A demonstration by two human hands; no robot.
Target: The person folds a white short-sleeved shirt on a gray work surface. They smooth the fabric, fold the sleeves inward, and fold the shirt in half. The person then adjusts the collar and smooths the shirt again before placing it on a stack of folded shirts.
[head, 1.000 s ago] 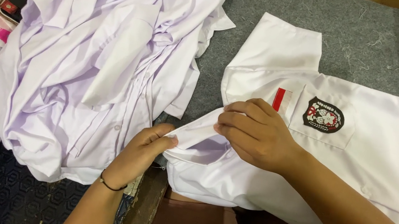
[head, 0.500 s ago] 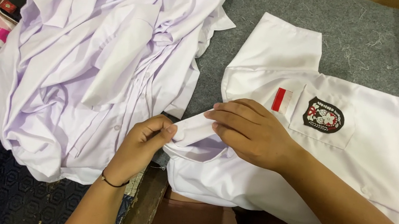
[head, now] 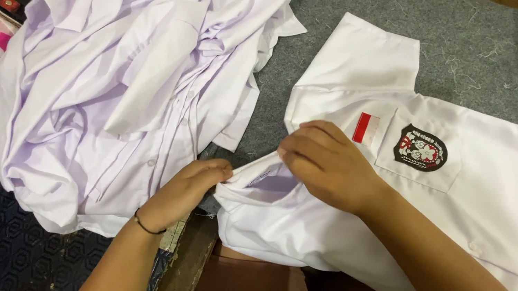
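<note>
Left of the shirt [head: 474, 202] lay a crumpled pile of shirts [head: 130, 75], thin, smooth cotton that I judged could slide off the table [head: 470, 55] edge. At the shirt's collar [head: 260, 177] my left hand [head: 185, 189] pinched the folded tip while my right hand [head: 329, 164] pressed it flat, fingers together. If my pinch slipped, the crisp fold might spring open beside the stitched badge [head: 421, 149] on the grey felt.

Grey felt tabletop [head: 380, 8] — wooden edge [head: 185, 273], dark patterned floor [head: 9, 258].

Grey felt table [head: 498, 59], white shirt [head: 509, 201], shirt heap [head: 130, 75]
</note>
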